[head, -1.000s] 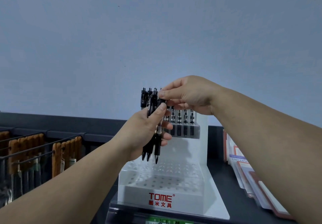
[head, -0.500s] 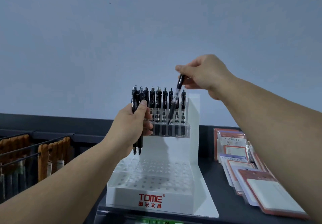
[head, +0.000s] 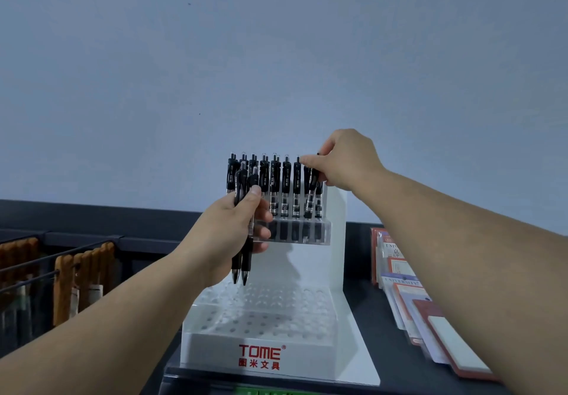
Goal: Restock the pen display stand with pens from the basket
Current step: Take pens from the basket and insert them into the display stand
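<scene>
Since half a second ago, our right hand [head: 344, 161] has dropped lower, and the pen [head: 310, 198] it carries has sunk from above the row to stand among the others, slightly tilted. Its lower end is at the top of the clear rack [head: 321, 236], near the rack's right edge (whether it is fully seated we cannot tell). Thumb and forefinger pinch the pen's upper end, and the remaining fingers curl behind it.

Our left hand [head: 227, 235] is wrapped round two black pens [head: 242, 267], as before. It holds them tips down just in front of the rack's left edge, with the points poking out below the fist.

We see a row of pens [head: 285, 185] standing upright in the rack, which sits high on the back panel of the white stand [head: 261, 344]. Lower down, the stand's base is drilled with rows of holes, and red lettering marks its front edge.

The stand rests on a dark shelf [head: 362, 311]. Overlapping packets of cards [head: 436, 318] lie toward the shelf's right edge. Toward its left edge, brown strips [head: 92, 271] hang from wire rails.
</scene>
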